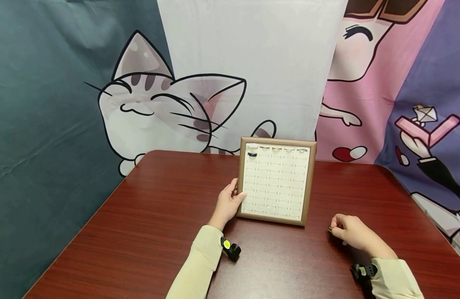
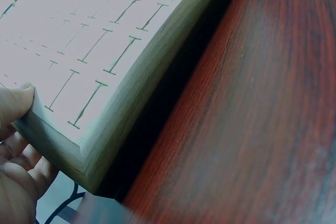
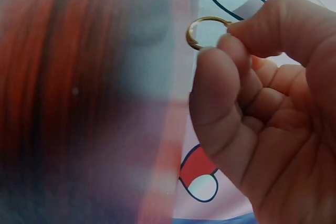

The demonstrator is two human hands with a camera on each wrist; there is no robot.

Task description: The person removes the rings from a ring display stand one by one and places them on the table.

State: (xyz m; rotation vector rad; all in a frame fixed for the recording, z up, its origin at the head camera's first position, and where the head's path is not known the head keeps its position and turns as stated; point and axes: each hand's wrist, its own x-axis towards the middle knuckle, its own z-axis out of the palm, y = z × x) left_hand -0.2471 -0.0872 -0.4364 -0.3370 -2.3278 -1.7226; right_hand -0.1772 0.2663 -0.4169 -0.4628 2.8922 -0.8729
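One gold ring (image 3: 202, 31) sits pinched between thumb and fingertips of the right hand (image 1: 351, 230), low over the table (image 1: 140, 216), right of the ring tray (image 1: 276, 182) whose left edge the left hand (image 1: 227, 204) grips.

ring tray (image 2: 121, 72) cropped, table (image 3: 79, 103) blurred

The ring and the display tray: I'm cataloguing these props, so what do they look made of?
The ring pinched by the right hand looks like polished gold-toned metal: thin, shiny, yellow glints. The display tray, held by the left hand, has a matte brownish frame, possibly wood or wood-look, judging by faint grain, around a white slotted pad that seems soft foam or leatherette.
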